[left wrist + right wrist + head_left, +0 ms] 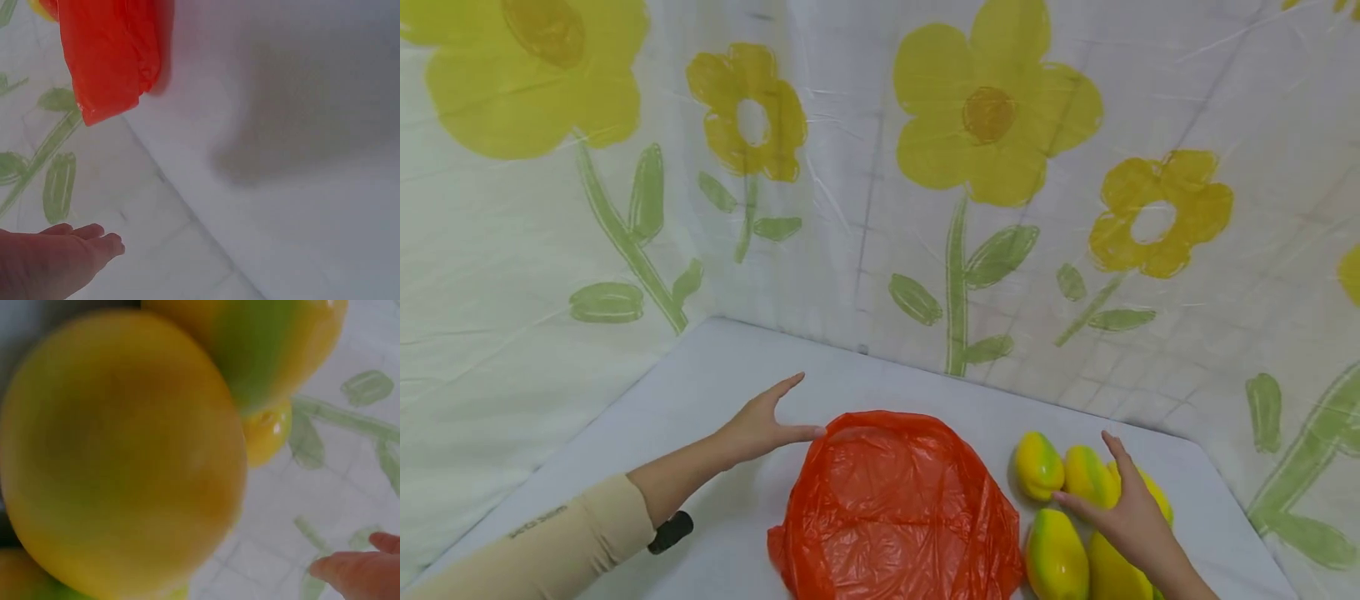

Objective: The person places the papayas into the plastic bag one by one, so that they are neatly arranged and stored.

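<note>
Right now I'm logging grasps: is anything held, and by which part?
Nothing is held: the left hand is open beside the red bag, the right hand open over yellow-green fruits.

Left fingers and right fingers extend, uncurled.

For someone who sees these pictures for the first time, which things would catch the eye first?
Probably the wrinkled, bright red plastic bag, near the front middle of the white table in the head view. Next would come the glossy, rounded yellow-and-green fruits, grouped just right of it. Behind the table, large yellow painted-looking flowers decorate the pale hanging sheet.
</note>
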`<state>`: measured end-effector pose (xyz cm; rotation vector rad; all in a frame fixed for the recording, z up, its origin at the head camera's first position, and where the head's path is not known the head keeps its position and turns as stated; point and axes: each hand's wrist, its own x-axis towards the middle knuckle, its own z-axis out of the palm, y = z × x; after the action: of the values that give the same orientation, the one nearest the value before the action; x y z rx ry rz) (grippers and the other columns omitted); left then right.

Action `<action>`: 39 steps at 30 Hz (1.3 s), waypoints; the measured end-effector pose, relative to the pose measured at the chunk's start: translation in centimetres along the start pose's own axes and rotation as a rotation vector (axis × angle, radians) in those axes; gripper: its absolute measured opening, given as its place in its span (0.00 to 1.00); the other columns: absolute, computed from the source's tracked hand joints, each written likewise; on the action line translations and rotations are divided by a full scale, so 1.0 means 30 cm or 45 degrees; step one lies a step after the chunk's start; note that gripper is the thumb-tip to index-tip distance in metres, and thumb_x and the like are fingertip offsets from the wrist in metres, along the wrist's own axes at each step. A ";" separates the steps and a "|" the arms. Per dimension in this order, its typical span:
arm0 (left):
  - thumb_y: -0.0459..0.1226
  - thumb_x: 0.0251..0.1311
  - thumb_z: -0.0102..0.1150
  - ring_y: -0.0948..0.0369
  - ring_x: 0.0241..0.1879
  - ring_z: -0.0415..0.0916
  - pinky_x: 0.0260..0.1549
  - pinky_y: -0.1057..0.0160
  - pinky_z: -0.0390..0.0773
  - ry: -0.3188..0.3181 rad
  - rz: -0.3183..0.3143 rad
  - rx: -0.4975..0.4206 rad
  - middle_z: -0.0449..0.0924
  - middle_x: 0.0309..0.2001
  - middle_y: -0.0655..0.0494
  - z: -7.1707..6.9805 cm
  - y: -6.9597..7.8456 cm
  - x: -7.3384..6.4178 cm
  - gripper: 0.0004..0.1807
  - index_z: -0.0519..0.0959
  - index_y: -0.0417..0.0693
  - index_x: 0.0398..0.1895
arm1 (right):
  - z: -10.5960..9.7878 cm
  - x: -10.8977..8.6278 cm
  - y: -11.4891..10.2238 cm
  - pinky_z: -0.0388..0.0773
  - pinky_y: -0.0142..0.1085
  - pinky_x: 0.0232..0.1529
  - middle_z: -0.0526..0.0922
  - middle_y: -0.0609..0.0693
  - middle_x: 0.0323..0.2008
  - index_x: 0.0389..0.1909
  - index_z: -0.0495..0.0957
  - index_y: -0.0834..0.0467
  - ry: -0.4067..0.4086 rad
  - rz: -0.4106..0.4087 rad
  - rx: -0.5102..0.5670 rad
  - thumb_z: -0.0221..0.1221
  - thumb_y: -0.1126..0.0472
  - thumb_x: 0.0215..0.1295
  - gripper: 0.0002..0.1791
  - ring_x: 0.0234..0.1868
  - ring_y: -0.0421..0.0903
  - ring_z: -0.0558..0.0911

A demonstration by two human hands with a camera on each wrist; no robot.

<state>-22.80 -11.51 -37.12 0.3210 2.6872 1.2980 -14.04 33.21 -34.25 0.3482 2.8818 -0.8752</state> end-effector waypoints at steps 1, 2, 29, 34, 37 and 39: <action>0.57 0.45 0.65 0.39 0.69 0.50 0.56 0.34 0.65 -0.019 -0.028 -0.048 0.51 0.72 0.42 0.007 -0.001 0.000 0.54 0.50 0.51 0.72 | 0.007 -0.004 -0.002 0.52 0.69 0.61 0.32 0.68 0.71 0.72 0.23 0.54 -0.001 0.021 0.022 0.60 0.36 0.51 0.64 0.67 0.73 0.46; 0.56 0.46 0.65 0.39 0.69 0.50 0.56 0.34 0.65 -0.038 -0.050 -0.089 0.51 0.71 0.42 0.015 -0.004 0.000 0.53 0.50 0.50 0.72 | 0.014 -0.008 -0.002 0.51 0.69 0.61 0.32 0.68 0.71 0.71 0.22 0.53 -0.003 0.041 0.048 0.60 0.36 0.51 0.65 0.67 0.73 0.46; 0.30 0.53 0.60 0.50 0.53 0.73 0.46 0.52 0.80 -0.111 -0.271 -0.596 0.71 0.59 0.41 0.223 -0.075 -0.028 0.35 0.60 0.35 0.66 | 0.211 -0.080 0.028 0.53 0.69 0.59 0.37 0.67 0.71 0.72 0.26 0.53 0.018 0.212 0.225 0.64 0.30 0.39 0.72 0.65 0.70 0.50; 0.28 0.54 0.57 0.50 0.53 0.73 0.43 0.52 0.81 -0.128 -0.236 -0.594 0.69 0.60 0.39 0.235 -0.082 -0.038 0.35 0.58 0.34 0.66 | 0.234 -0.078 0.040 0.53 0.69 0.59 0.39 0.67 0.71 0.72 0.27 0.54 0.032 0.218 0.206 0.63 0.29 0.38 0.72 0.64 0.70 0.52; 0.27 0.54 0.56 0.51 0.52 0.73 0.42 0.52 0.82 -0.148 -0.212 -0.616 0.67 0.60 0.38 0.240 -0.087 -0.046 0.35 0.57 0.35 0.67 | 0.245 -0.082 0.044 0.54 0.69 0.59 0.40 0.67 0.71 0.73 0.27 0.54 0.026 0.232 0.209 0.63 0.29 0.39 0.72 0.64 0.70 0.52; 0.26 0.55 0.54 0.51 0.52 0.73 0.42 0.52 0.82 -0.165 -0.195 -0.636 0.67 0.61 0.38 0.241 -0.088 -0.049 0.35 0.55 0.35 0.67 | 0.250 -0.084 0.046 0.54 0.69 0.59 0.41 0.66 0.71 0.73 0.29 0.53 0.025 0.235 0.214 0.63 0.29 0.39 0.71 0.64 0.70 0.51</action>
<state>-20.14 -8.01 -43.61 0.1283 2.1384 1.7599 -10.97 29.64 -40.76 0.6303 2.7440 -1.0864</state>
